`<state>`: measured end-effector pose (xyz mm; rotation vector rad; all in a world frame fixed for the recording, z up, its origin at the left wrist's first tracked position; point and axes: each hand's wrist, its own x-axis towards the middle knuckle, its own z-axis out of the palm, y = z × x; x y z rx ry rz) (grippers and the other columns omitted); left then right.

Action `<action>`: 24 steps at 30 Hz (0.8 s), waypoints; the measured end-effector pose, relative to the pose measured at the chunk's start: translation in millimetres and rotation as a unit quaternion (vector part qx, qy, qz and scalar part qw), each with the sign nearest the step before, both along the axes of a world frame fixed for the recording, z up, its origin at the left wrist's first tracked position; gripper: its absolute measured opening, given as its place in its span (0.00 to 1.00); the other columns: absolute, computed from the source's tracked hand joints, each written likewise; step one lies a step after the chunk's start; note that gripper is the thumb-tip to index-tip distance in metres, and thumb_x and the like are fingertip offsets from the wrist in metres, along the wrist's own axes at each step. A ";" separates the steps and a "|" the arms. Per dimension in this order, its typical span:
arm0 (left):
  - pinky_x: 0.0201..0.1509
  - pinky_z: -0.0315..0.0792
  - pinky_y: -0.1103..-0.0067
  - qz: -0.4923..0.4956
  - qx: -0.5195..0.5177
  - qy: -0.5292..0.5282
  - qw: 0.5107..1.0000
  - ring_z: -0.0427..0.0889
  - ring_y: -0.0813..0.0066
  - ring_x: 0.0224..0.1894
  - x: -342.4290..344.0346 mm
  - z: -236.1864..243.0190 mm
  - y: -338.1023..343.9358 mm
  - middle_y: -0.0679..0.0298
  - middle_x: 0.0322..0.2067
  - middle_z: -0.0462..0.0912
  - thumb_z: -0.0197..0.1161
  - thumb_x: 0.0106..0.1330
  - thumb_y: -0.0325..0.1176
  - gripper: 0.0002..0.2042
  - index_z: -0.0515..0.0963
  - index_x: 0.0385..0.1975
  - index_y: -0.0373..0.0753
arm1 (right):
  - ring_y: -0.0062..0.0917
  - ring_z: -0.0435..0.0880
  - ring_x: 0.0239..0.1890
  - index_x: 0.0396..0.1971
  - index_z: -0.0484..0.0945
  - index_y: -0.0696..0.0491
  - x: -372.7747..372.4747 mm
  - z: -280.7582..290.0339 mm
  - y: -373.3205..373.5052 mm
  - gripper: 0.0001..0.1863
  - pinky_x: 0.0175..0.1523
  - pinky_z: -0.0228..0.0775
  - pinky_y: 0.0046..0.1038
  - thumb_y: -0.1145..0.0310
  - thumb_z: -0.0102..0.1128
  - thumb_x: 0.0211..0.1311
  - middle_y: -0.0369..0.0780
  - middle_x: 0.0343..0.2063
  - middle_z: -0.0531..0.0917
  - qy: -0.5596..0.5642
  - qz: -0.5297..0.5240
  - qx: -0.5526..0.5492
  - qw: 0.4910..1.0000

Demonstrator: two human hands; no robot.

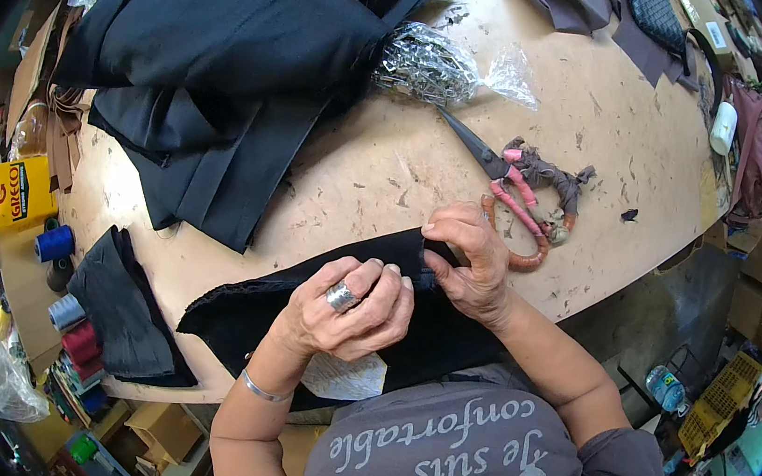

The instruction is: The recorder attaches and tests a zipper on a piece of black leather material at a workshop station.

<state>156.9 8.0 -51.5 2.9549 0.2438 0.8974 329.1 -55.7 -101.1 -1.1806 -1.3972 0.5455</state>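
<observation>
A piece of black fabric (445,335) lies across the near edge of the table, close to my body, with a raw, frayed upper border. My right hand (472,263) pinches its upper edge between thumb and fingers. Just left of that, my left hand (349,310) is closed over the same fabric, fingers curled inward; whatever its fingertips hold is hidden. It wears a wide silver ring. Below it shows a pale, crinkled patch (344,377). Scissors (493,161) with wrapped pink and orange handles rest beyond my right hand.
A large heap of black fabric (235,33) covers the far left of the table (633,173). Beside it sits a clear bag of small metal pieces (429,63). Folded dark cloth (123,312) and thread spools (54,244) are at the left; a maroon bag (757,154) is at the right.
</observation>
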 end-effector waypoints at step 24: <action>0.28 0.70 0.79 0.092 -0.220 -0.063 0.969 0.77 0.70 0.27 5.6 4.2 21.0 0.61 0.28 0.76 0.62 0.43 0.20 0.11 0.76 0.29 0.36 | 0.29 0.76 0.32 0.28 0.74 0.56 2.3 13.2 13.3 0.05 0.38 0.67 0.28 0.75 0.59 0.50 0.39 0.29 0.77 -0.035 0.016 -0.065 0.997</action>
